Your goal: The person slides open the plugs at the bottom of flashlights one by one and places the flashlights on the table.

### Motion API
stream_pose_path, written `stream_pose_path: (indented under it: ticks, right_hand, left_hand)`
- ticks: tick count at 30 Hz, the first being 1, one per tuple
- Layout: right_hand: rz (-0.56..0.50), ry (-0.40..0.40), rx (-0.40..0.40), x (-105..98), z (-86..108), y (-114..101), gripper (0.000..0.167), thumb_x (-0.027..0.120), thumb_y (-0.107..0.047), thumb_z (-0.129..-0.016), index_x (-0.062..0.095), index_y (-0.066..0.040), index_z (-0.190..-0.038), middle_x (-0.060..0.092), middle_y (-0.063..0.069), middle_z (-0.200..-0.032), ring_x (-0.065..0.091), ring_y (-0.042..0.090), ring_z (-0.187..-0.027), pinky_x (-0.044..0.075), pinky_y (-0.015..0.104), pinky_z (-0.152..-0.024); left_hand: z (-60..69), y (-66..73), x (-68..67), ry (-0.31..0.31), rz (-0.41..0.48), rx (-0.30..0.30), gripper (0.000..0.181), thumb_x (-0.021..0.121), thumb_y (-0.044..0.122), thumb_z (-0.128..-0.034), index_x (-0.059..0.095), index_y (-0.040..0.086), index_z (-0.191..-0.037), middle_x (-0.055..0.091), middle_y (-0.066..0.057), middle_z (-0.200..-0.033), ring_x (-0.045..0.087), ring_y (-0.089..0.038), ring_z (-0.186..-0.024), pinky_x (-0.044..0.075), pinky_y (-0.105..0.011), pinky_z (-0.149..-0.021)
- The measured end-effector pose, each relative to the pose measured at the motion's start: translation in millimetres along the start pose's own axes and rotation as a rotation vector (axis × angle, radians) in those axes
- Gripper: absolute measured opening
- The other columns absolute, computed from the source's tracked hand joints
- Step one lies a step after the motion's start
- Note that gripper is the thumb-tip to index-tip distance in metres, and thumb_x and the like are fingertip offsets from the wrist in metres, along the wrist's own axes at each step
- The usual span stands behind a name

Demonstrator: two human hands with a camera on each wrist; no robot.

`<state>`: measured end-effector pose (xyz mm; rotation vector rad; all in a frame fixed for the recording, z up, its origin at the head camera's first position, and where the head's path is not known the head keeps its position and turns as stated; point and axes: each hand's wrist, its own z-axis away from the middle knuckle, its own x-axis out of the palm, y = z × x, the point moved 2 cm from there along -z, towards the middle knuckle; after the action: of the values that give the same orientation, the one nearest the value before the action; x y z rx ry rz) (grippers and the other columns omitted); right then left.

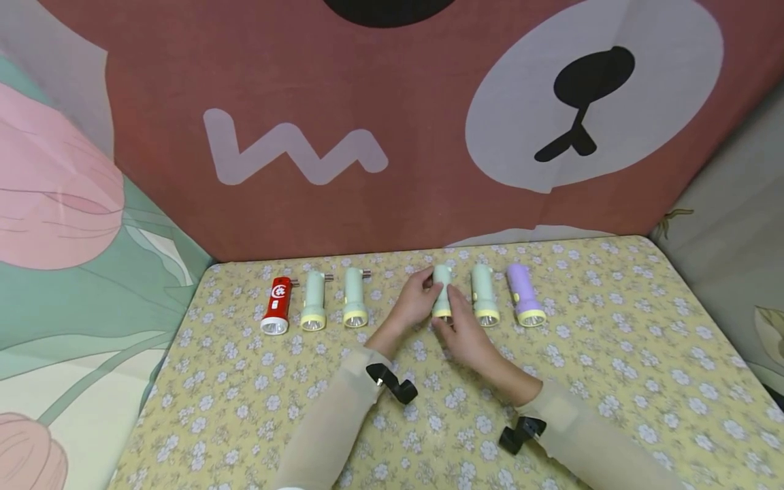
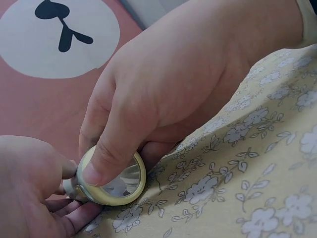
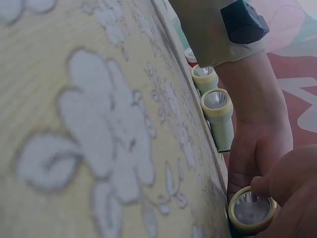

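Note:
A mint-green flashlight [image 1: 442, 275] with a pale yellow lens rim lies on the table between both hands. My left hand [image 1: 415, 299] grips its body from the left side. From the right, my right hand [image 1: 468, 338] holds the lens end, its thumb lying over the yellow rim [image 2: 120, 201] in the left wrist view. Part of the body is covered by fingers. Just right of it lie another mint-green flashlight [image 1: 483, 289] and a purple flashlight [image 1: 521, 288]. The lens [image 3: 251, 212] faces the camera in the right wrist view.
To the left lie two mint-green flashlights [image 1: 314, 292] [image 1: 354, 291] and a red flashlight [image 1: 278, 299], each with metal prongs sticking out near the tail. A flowered cloth [image 1: 612, 381] covers the table. Behind stands a red printed curtain [image 1: 306, 211].

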<state>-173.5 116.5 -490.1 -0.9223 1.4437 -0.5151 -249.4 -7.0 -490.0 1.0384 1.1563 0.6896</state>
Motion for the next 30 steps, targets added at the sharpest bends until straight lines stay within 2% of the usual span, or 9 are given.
stream_pose_path:
  ticks: [5, 12, 18, 30]
  right_hand:
    - [0.014, 0.018, 0.015, -0.1, -0.6, 0.9, 0.073, 0.063, -0.008, -0.101, 0.018, 0.015, -0.154, 0.025, 0.036, -0.158, 0.026, 0.049, -0.147, 0.024, 0.058, -0.120]
    - [-0.012, 0.055, 0.019, -1.6, -1.9, 0.6, 0.073, 0.068, -0.009, -0.098, 0.027, 0.014, -0.153, 0.033, 0.034, -0.155, 0.035, 0.048, -0.143, 0.030, 0.058, -0.118]
    - [-0.019, 0.063, 0.042, -2.8, -2.1, -2.2, 0.071, 0.071, -0.012, -0.097, 0.033, 0.011, -0.153, 0.041, 0.030, -0.153, 0.044, 0.044, -0.138, 0.042, 0.054, -0.111]
    - [-0.039, 0.092, 0.033, -2.4, -6.0, -0.5, 0.075, 0.078, -0.012, -0.090, 0.038, 0.011, -0.150, 0.046, 0.029, -0.150, 0.048, 0.042, -0.135, 0.047, 0.049, -0.107]
  left_hand:
    - [0.3, -1.4, 0.9, 0.011, 0.014, 0.003, 0.048, 0.054, 0.013, -0.1067, 0.044, -0.002, -0.151, 0.061, -0.018, -0.132, 0.058, -0.029, -0.122, 0.049, -0.041, -0.105]
    - [2.6, -0.6, -0.4, 0.034, 0.035, -0.022, 0.049, 0.055, 0.013, -0.1064, 0.043, -0.004, -0.151, 0.057, -0.021, -0.138, 0.056, -0.031, -0.126, 0.046, -0.043, -0.108]
    - [3.6, -0.3, -2.0, 0.028, 0.052, -0.041, 0.049, 0.054, 0.012, -0.1069, 0.042, -0.003, -0.152, 0.057, -0.021, -0.140, 0.055, -0.032, -0.128, 0.046, -0.044, -0.109]
    - [6.0, 1.2, -4.4, 0.000, 0.090, -0.090, 0.051, 0.052, 0.013, -0.1079, 0.039, -0.001, -0.155, 0.054, -0.021, -0.143, 0.056, -0.032, -0.127, 0.052, -0.039, -0.102]
